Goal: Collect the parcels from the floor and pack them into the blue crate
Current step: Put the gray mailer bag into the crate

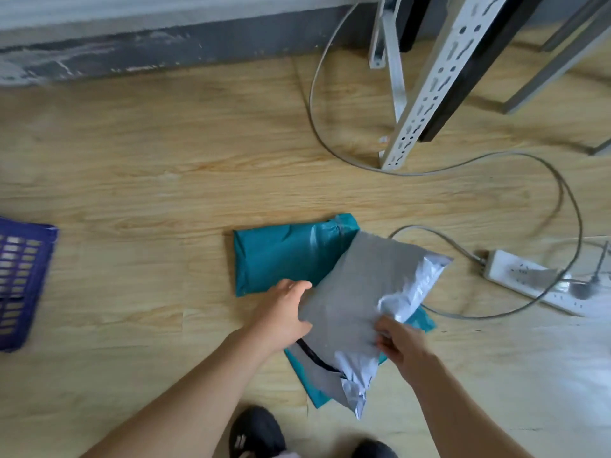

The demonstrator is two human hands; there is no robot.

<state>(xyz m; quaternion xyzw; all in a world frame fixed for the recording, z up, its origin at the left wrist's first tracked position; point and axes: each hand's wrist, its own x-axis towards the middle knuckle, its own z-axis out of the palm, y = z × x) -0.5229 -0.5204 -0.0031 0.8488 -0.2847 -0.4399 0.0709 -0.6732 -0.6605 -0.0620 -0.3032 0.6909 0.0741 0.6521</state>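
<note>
Two hands grip one grey parcel (360,292) just above the wooden floor (165,160). The left hand (284,312) curls round the parcel's left edge, thumb on top and fingers beneath. The right hand (401,347) pinches the crumpled wrapping on the near right side. Under the grey parcel's far left corner a teal parcel (281,256) lies flat on the floor. More teal wrapping (314,396) shows beneath the near and right edges; I cannot tell whether it is a second parcel. The blue crate (23,279) stands at the left edge, well apart from the parcels. To the right lies a white power strip (529,282), its grey cable (330,150) looping round the foot of a perforated metal upright (429,94). Dark shoes (256,431) show at the near edge.
</note>
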